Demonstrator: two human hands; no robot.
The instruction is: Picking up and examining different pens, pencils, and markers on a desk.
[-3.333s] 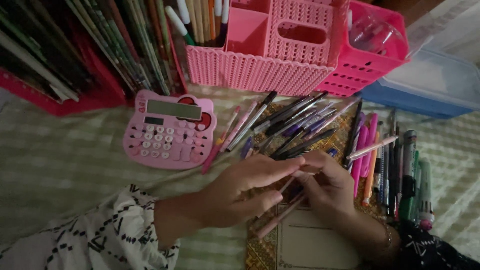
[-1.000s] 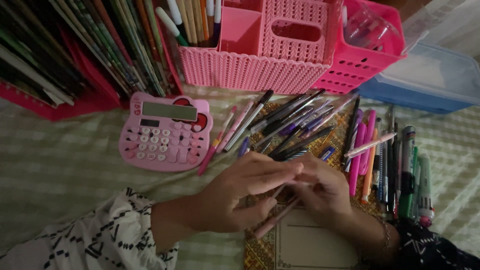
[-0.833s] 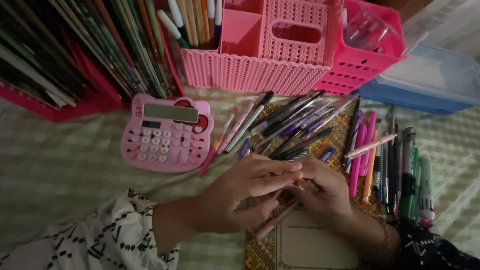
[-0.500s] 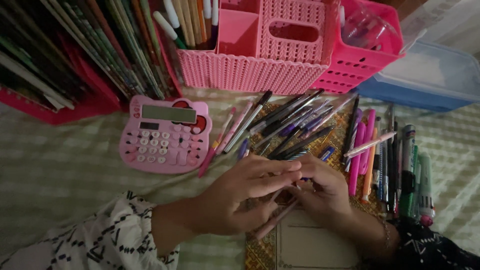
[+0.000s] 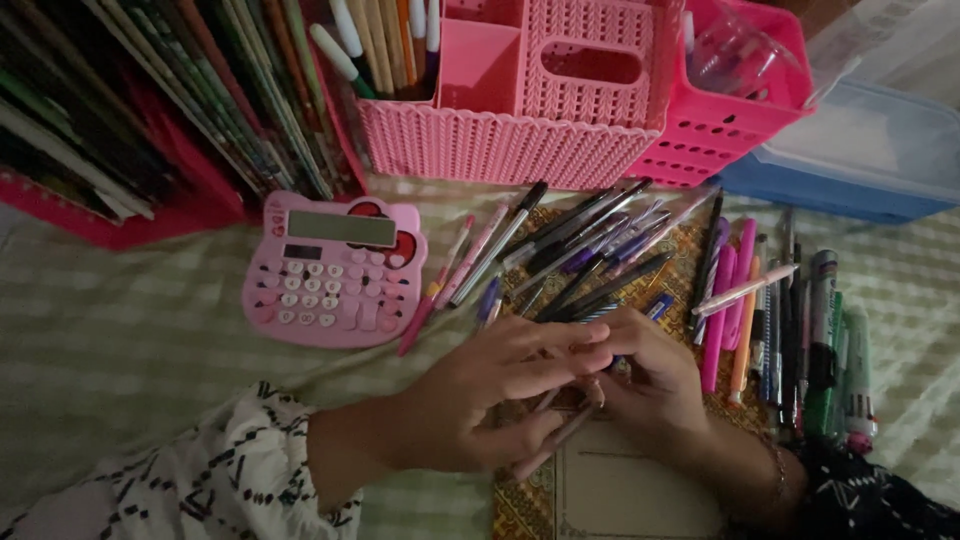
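Note:
My left hand (image 5: 480, 390) and my right hand (image 5: 650, 375) meet over a patterned gold book (image 5: 610, 480), fingers bent around a thin pinkish pen (image 5: 570, 430) that slants down to the left between them. Both hands grip it; its upper end is hidden under my fingers. Just beyond my fingertips lies a fan of dark and purple pens (image 5: 590, 255) on the book. A row of pink, orange and green pens and markers (image 5: 780, 320) lies to the right of my right hand.
A pink cat-shaped calculator (image 5: 335, 270) sits on the green checked cloth at the left. Behind stand a pink woven organiser (image 5: 510, 140) with pens, a darker pink basket (image 5: 720, 130), a blue lidded box (image 5: 850, 170) and a red rack of books (image 5: 130, 120).
My hands stayed in place over the book, fingers working on the thin pen; the fingertips have closed in tighter together. The view shifted only slightly.

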